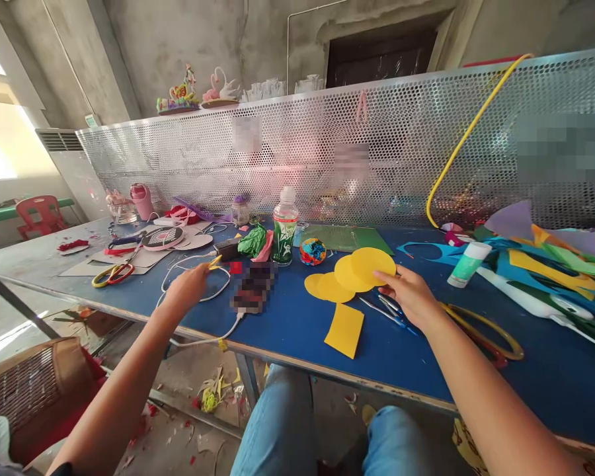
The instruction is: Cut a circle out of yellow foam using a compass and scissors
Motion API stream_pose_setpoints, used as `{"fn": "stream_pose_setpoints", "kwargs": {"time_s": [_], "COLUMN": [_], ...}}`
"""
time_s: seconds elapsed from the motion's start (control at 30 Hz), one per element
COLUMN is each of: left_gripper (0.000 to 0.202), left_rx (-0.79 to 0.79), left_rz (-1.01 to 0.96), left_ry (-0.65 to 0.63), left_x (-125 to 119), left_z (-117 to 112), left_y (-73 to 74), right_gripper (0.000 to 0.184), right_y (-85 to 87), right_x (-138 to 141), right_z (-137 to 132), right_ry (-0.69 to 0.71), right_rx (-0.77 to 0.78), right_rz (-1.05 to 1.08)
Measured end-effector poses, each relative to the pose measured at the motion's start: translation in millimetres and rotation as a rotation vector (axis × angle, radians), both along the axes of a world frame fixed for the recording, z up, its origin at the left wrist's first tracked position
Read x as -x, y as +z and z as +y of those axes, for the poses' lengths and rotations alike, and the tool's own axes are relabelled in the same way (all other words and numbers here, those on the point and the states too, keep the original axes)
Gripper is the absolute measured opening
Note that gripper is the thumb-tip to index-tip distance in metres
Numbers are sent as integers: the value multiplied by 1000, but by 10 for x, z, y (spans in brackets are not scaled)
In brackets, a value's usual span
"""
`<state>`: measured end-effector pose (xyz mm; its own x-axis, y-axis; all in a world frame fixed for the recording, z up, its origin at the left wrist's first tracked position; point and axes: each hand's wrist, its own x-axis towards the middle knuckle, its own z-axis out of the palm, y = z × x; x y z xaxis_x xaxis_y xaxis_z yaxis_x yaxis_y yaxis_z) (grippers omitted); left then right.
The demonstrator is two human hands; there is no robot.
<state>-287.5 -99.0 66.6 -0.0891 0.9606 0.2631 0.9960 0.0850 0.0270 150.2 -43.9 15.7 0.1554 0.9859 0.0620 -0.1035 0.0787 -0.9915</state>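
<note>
My right hand (410, 293) pinches the edge of a yellow foam disc (371, 264), held just above the blue table (287, 324). Two more yellow discs (330, 287) lie overlapped under it, and a yellow foam rectangle (345, 329) sits nearer to me. Thin scissors (389, 311) lie beside that hand. My left hand (191, 283) reaches out over a looped white cable (198, 294), fingers closed on a small yellow piece (215, 262) near the blurred phone (253, 286).
A drink bottle (284, 235), a colourful ball (312, 251), a green mat (347, 238), a glue tube (469, 263) and a heap of coloured foam sheets (550, 264) crowd the table's back and right. Yellow-handled scissors (113, 274) lie left. A perforated metal screen (377, 145) closes the far side.
</note>
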Motion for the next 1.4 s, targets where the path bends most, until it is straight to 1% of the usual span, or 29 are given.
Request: {"fn": "stream_pose_setpoints", "kwargs": {"time_s": [0.07, 0.1, 0.2, 0.3, 0.37, 0.4, 0.5, 0.57, 0.6, 0.63, 0.7, 0.8, 0.9, 1.03, 1.13, 1.2, 1.27, 1.33, 1.4], "left_gripper": [31, 28, 25, 26, 26, 26, 30, 35, 35, 36, 35, 37, 46, 58, 62, 62, 57, 48, 38], "left_rx": [-88, -150, -316, -402, -429, -441, -468, -426, -353, -258, -184, -127, -66, -38, -76, -160, -271, -379, -496], "left_rz": [-51, -99, -228, -260, -248, -239, -168, -42, 38, 117, 155, 157, 152, 135, 117, 105, 94, 84, 67], "left_ry": [32, 24, -74, -143, -167, -178, -199, -224, -274, -332, -349, -326, -341, -344, -324, -315, -323, -344, -378], "left_x": [-51, -94, -264, -414, -473, -494, -555, -606, -632, -654, -683, -689, -687, -713, -747, -775, -808, -847, -891], "left_z": [-36, -63, -161, -186, -99, -17, 354, 644, 779, 898, 1082, 1232, 1292, 1273, 1165, 1045, 892, 722, 544], "left_y": [170, 255, 471, 617, 695, 732, 808, 791, 754, 702, 567, 383, 302, 308, 318, 331, 374, 463, 587], "right_gripper": [33, 34, 33, 32, 35, 37, 40, 41, 41, 41, 41, 40, 38, 35, 38, 41, 44, 46, 46], "right_y": [6, 9, -4, -60, -105, -123, -158, -178, -191, -205, -232, -241, -209, -185, -196, -197, -185, -165, -150], "right_x": [16, 30, 87, 132, 143, 144, 135, 121, 111, 100, 79, 70, 92, 112, 103, 98, 101, 116, 139], "right_z": [-1, -3, -5, 11, 29, 39, 68, 90, 101, 113, 134, 149, 151, 164, 179, 179, 167, 147, 125], "right_ry": [19, 42, 140, 203, 188, 170, 136, 134, 133, 130, 119, 109, 110, 84, 45, 31, 21, 17, 23], "right_rx": [-1, 4, 22, 5, -42, -72, -140, -152, -158, -165, -184, -210, -215, -213, -224, -210, -192, -192, -201], "right_rz": [-23, -42, -133, -317, -485, -559, -668, -675, -679, -683, -687, -689, -710, -778, -852, -898, -926, -918, -897]}}
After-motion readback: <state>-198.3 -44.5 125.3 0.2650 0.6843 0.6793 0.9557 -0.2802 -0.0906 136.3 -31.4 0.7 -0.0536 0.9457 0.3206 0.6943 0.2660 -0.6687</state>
